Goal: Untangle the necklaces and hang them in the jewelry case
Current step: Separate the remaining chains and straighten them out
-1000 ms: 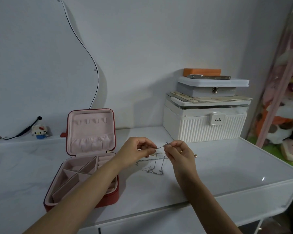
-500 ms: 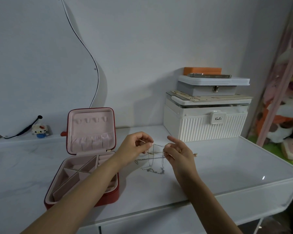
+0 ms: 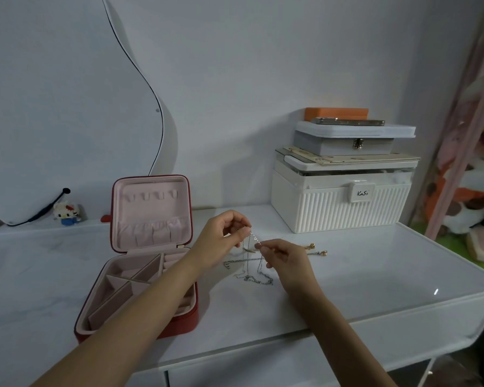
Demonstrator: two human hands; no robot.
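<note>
Head view: our left hand (image 3: 224, 241) and right hand (image 3: 287, 261) both pinch the tangled necklaces (image 3: 253, 270) between thumb and fingertips, close together above the white table (image 3: 375, 275). Chains hang from the pinch; lower loops lie on the table. Red jewelry case (image 3: 140, 261) sits open just left of our left forearm, lid upright. Two gold-tipped pieces (image 3: 317, 250) lie near our right hand.
</note>
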